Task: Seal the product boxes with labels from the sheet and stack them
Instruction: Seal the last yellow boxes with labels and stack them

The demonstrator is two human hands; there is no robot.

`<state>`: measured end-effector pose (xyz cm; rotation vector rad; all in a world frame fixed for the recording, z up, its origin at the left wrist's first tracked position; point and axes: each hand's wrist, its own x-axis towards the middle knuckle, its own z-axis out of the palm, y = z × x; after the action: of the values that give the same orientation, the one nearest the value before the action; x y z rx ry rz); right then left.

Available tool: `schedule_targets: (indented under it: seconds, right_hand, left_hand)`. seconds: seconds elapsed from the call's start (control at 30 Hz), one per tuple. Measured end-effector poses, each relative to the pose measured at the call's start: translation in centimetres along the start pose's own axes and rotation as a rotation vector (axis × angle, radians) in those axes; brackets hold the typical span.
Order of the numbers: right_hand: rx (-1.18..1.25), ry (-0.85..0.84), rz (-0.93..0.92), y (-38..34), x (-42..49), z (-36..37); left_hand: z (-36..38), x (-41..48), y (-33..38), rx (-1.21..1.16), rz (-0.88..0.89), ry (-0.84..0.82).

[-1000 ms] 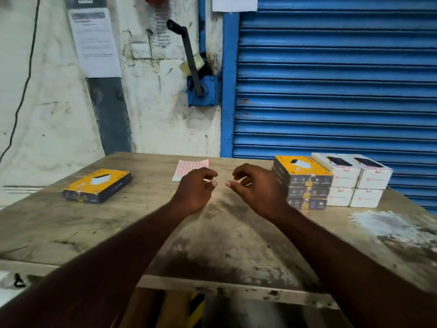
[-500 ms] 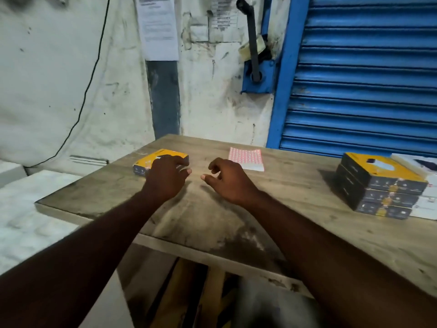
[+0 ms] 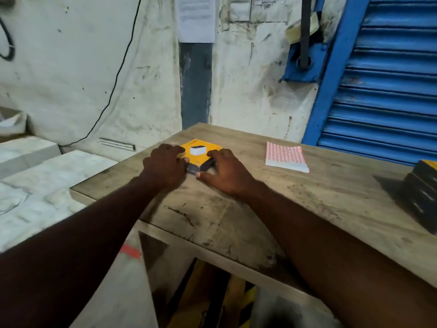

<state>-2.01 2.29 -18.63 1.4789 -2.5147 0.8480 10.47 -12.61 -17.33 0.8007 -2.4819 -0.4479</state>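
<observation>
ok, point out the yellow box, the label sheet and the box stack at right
yellow box (image 3: 198,150), head view, white picture on its top face
label sheet (image 3: 285,155), head view, middle of its printed face
box stack (image 3: 423,197), head view, dark near side
</observation>
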Motion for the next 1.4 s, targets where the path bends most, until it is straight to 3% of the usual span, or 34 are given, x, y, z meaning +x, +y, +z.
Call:
schedule_targets:
  seconds: [0.3,0.6,0.8,1.03,1.2,1.4]
  right_hand:
    - [0.065,0.018,0.021,0.9,1.3,0.1]
    - [0.14,-0.044,0.076,3.7,-2.0,-3.7]
    - [0.295,0.061,0.169,6.0,-4.7,-6.0]
    - [0.427,0.23,0.161,9.6,-7.2,-8.9]
    - [0.561,0.307,0.152,12.0,-8.6,-11.8]
    - [0.631,0.372,0.194,15.4,-10.1,-14.4]
  left_hand:
    - [1.0,1.2,-0.2,-0.156,-0.01,-0.006]
    - [2.3,2.0,2.7,-0.286,-0.126,-0.179]
    - [3.6,2.0,6.3,-0.797,-0.326,-0.387]
    - [5.4,1.2,11.3,-0.942,-0.207,-0.446]
    - [7.5,1.7,14.9,-1.019,-0.093,-0.369]
    - [10.4,0.8,20.2,-1.144,-0.04,-0.404]
